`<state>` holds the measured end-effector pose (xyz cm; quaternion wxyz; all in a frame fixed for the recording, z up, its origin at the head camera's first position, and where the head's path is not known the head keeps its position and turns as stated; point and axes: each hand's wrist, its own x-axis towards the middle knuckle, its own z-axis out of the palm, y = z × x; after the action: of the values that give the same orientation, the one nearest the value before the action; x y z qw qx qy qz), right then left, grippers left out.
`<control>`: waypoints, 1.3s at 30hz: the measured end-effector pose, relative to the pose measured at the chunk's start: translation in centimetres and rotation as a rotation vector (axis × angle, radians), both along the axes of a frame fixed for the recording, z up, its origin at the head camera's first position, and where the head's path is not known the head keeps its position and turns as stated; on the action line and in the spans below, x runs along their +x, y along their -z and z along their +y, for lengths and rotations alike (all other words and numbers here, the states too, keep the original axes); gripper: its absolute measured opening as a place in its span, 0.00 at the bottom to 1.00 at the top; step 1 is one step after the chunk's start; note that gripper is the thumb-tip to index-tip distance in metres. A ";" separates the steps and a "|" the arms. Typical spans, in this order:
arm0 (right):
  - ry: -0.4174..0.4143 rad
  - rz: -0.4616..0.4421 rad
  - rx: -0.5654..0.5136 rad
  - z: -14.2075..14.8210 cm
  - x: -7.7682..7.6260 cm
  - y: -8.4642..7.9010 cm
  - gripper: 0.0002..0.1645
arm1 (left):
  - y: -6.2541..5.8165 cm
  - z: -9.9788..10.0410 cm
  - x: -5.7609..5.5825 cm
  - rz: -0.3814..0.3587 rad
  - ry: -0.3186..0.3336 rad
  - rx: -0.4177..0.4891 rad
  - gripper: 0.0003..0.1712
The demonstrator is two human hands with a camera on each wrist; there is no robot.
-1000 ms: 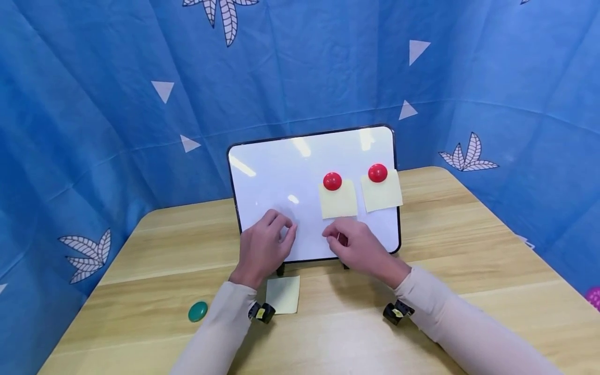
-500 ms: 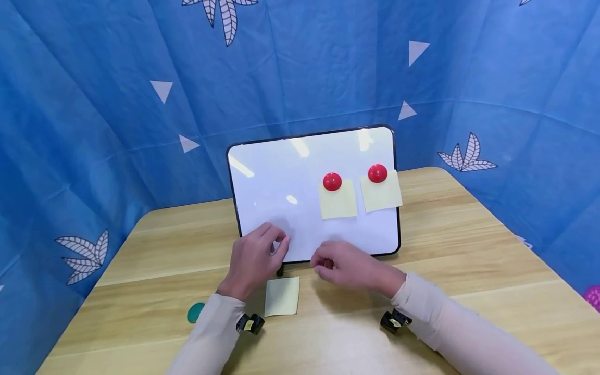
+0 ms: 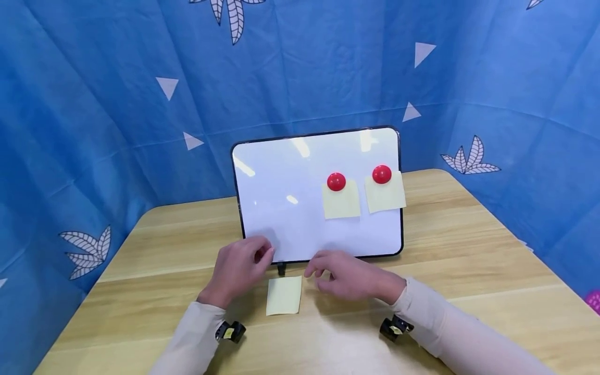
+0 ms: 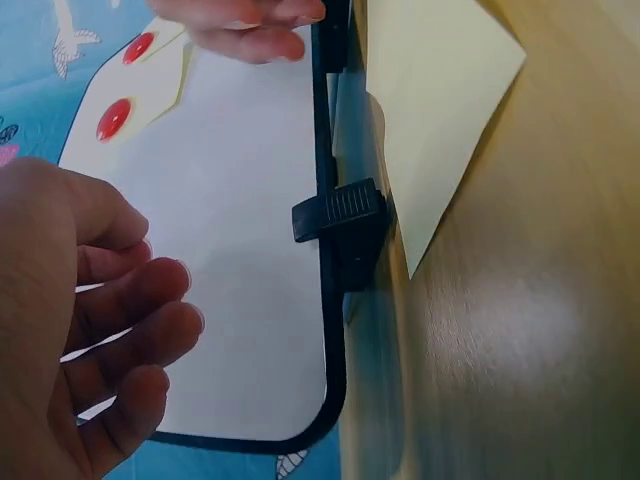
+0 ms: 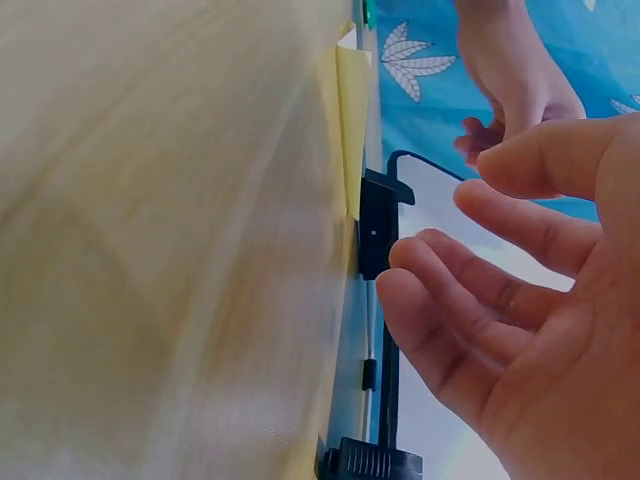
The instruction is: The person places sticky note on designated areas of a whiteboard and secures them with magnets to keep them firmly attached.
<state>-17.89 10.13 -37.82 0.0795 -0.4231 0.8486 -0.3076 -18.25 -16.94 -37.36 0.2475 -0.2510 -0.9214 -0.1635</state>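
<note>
My left hand [image 3: 240, 268] hovers before the lower left corner of a small whiteboard [image 3: 281, 187], its fingers loosely curled around nothing. Near the board's bottom edge is my right hand [image 3: 349, 273], fingers relaxed and bent, with nothing in them in the right wrist view. Between the two hands a pale yellow sticky note [image 3: 284, 296] lies on the table, one edge lifted in the right wrist view. On the board's right half, two red round magnets [image 3: 336, 182] [image 3: 382, 174] sit over the tops of two more sticky notes [image 3: 341, 202] [image 3: 386, 194].
Black clip feet [image 4: 345, 215] hold the whiteboard at its bottom edge on the wooden table [image 3: 469, 245]. A blue patterned curtain [image 3: 300, 67] hangs behind and along the sides. A bit of the green magnet [image 5: 369, 14] shows past the note in the right wrist view.
Both hands have come down and back from the whiteboard, the left one also moving left. The left arm now covers the green magnet in the head view. Notes and red magnets stay put.
</note>
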 end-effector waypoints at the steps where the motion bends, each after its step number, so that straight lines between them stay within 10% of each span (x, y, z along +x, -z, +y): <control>1: 0.000 0.002 0.002 0.0 0.0 0.0 0.13 | 0.0 -0.1 0.0 -0.017 0.002 0.007 0.09; 12: -0.076 -0.008 0.059 -0.7 0.7 0.6 0.14 | -0.7 -4.4 0.2 -0.422 0.027 0.070 0.05; 26: -0.158 0.109 0.266 -0.8 2.0 0.5 0.28 | -0.3 -9.1 -0.3 -0.644 -0.055 0.136 0.07; 39: -0.153 0.114 0.246 -0.6 1.6 0.6 0.21 | 0.2 -13.5 -0.2 -0.957 -0.098 0.233 0.09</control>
<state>-16.24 9.51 -38.39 0.1056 -0.4902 0.8484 -0.1696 -18.45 -30.46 -37.53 -0.1697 -0.0749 -0.9179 -0.3507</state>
